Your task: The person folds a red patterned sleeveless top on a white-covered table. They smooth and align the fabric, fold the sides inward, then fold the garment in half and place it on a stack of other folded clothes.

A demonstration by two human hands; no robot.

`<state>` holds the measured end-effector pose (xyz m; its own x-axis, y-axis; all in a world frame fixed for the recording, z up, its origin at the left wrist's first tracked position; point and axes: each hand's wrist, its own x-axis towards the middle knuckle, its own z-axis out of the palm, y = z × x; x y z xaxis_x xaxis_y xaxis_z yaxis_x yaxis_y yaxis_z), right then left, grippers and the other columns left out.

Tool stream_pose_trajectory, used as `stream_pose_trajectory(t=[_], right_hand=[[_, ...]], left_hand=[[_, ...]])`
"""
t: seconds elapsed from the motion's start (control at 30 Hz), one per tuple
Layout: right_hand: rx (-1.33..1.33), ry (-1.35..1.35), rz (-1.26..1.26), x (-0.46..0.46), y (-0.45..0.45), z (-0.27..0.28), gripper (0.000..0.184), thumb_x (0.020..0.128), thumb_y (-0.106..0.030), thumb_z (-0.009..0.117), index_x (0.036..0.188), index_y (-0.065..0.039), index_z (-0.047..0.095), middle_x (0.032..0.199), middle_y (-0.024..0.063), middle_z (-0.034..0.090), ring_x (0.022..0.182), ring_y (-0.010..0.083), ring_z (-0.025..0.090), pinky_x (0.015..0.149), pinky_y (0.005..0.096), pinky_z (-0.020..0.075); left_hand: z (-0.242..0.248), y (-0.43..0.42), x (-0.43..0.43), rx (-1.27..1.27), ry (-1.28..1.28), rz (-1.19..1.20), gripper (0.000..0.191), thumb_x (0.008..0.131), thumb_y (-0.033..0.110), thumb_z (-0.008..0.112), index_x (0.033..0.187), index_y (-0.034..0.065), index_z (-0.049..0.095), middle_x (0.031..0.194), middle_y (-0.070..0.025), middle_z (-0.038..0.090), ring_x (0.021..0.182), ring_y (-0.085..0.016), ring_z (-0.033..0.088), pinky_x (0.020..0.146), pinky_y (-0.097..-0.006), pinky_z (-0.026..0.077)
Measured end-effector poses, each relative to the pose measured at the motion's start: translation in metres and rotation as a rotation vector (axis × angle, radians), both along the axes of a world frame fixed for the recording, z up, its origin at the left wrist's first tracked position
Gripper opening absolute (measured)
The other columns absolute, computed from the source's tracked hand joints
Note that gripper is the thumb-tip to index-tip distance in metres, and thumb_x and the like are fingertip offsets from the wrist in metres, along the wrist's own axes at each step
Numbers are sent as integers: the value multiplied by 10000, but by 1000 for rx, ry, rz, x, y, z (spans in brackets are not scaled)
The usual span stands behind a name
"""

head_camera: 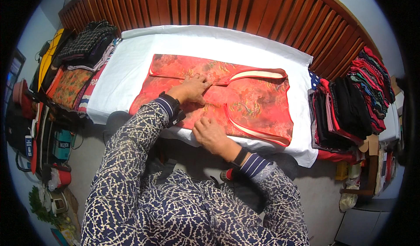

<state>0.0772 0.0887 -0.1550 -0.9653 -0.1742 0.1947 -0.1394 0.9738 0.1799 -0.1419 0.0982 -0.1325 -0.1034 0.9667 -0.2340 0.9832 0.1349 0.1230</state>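
Observation:
A red patterned garment (262, 98) with red piping and a pale lining lies flat on a white sheet (131, 52). Two curved piped edges show towards its right end, and a piped seam runs along its upper part. My left hand (193, 88) rests on the middle of the garment, palm down, with its fingers spread. Nearer to me, my right hand (210, 134) is at the garment's lower edge with its fingers curled; whether it pinches the cloth cannot be told.
Behind the sheet stands a slatted wooden headboard (210, 6). Folded clothes (85, 42) are stacked at the left. Further stacks of dark clothes (347, 108) and colourful clothes (370, 85) stand at the right. A red container (64, 177) is low at the left.

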Motion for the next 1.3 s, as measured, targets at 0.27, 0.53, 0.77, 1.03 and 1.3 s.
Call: stream_pose_trajectory(t=[0.27, 0.53, 0.77, 1.03, 1.3], right_hand=[[232, -62, -58, -1, -29, -8, 271, 803, -227, 608, 924, -25, 743, 878, 125, 592, 874, 290, 549, 731, 459, 454], [-147, -28, 23, 10, 5, 8, 227, 743, -173, 653, 932, -49, 654, 967, 95, 618, 949, 276, 587, 721, 398, 493], [-266, 31, -213, 5, 60, 33, 185, 809, -106, 570, 978, -45, 617, 958, 124, 625, 953, 329, 617, 741, 443, 528], [-191, 243, -220, -76, 138, 14, 209, 864, -91, 528, 1045, 0, 580, 1115, 163, 605, 1090, 353, 581, 839, 463, 525], [67, -42, -464, -132, 166, -16, 361, 938, -200, 505, 1252, -36, 578, 1276, 144, 578, 1248, 315, 542, 962, 496, 477]], left_hand=[[3, 3, 7, -23, 30, 39, 973, 682, 441, 846, 1509, 155, 423, 1452, -138, 447, 1389, -352, 383, 1082, -657, 324], [1, 1, 2, -5, 9, 20, 956, 680, 415, 841, 1504, 154, 432, 1448, -139, 452, 1383, -357, 384, 1082, -661, 323], [4, -2, 3, -12, -10, 18, 972, 690, 472, 827, 1510, 146, 419, 1443, -157, 454, 1377, -364, 393, 1080, -669, 314], [1, -2, 7, -9, 52, -7, 1021, 686, 607, 813, 1481, 89, 435, 1452, -171, 447, 1379, -383, 389, 1091, -637, 325], [-6, -3, 6, 39, -27, -9, 931, 685, 578, 815, 1391, 52, 513, 1436, -191, 445, 1355, -391, 397, 1101, -612, 293]])
